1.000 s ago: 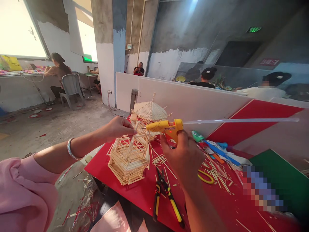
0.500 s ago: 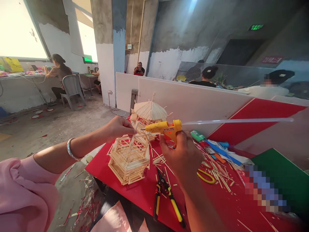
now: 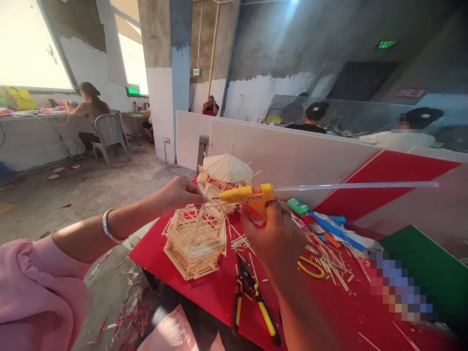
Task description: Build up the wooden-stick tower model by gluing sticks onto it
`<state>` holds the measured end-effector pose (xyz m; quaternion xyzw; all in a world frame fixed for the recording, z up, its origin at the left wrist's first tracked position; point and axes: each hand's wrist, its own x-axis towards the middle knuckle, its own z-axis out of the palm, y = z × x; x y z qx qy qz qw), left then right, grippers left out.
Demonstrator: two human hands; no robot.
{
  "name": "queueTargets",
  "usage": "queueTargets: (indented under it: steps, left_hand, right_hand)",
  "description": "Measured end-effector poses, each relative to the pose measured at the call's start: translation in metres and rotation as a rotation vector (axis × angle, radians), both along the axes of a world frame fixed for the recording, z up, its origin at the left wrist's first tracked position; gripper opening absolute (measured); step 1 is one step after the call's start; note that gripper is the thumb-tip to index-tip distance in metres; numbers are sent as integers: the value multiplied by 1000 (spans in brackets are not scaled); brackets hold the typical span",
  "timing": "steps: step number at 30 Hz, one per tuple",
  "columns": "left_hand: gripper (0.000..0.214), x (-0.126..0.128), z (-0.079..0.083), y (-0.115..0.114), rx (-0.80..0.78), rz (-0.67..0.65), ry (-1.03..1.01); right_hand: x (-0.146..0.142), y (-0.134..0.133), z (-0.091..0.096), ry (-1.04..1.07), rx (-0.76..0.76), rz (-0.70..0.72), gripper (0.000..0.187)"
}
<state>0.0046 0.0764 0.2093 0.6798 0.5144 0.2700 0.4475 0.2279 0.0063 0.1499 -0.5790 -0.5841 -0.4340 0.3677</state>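
My right hand [image 3: 274, 234] is wrapped round a yellow hot glue gun [image 3: 248, 195], with a long clear glue stick [image 3: 358, 186] jutting from its back. The nozzle points left, right by the fingertips of my left hand [image 3: 183, 192]. Those fingers are closed in a pinch on a thin wooden stick [image 3: 205, 210] at the top of the near stick model [image 3: 193, 248]. This model has a many-sided frame of pale sticks. Behind it stands a second stick model with a peaked roof [image 3: 228, 168], partly hidden by the glue gun.
Black-and-yellow pliers [image 3: 252, 297] lie in front on the red table [image 3: 215, 302]. Yellow-handled scissors [image 3: 312, 267], loose sticks [image 3: 332, 265] and a green glue packet [image 3: 298, 205] lie at right. A white partition [image 3: 285, 156] stands behind; several people sit beyond.
The glue gun and my right hand have shifted slightly left and down, the nozzle staying near my left fingertips. My left hand keeps its pinch in the same place.
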Motion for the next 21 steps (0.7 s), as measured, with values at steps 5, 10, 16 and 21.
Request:
queueTargets:
  steps: [5, 10, 16, 21]
  left_hand:
    - [24, -1, -2, 0, 32, -11, -9]
    - [28, -2, -5, 4, 101, -64, -53]
    - [34, -6, -6, 6, 92, 11, -15]
    - [37, -16, 1, 1, 125, 112, -21]
  right_hand:
    - [-1, 0, 0, 38, -14, 17, 37]
    - [-1, 0, -2, 43, -19, 20, 38]
    - [0, 0, -3, 71, -46, 30, 41]
    - [12, -7, -7, 126, -168, 39, 46]
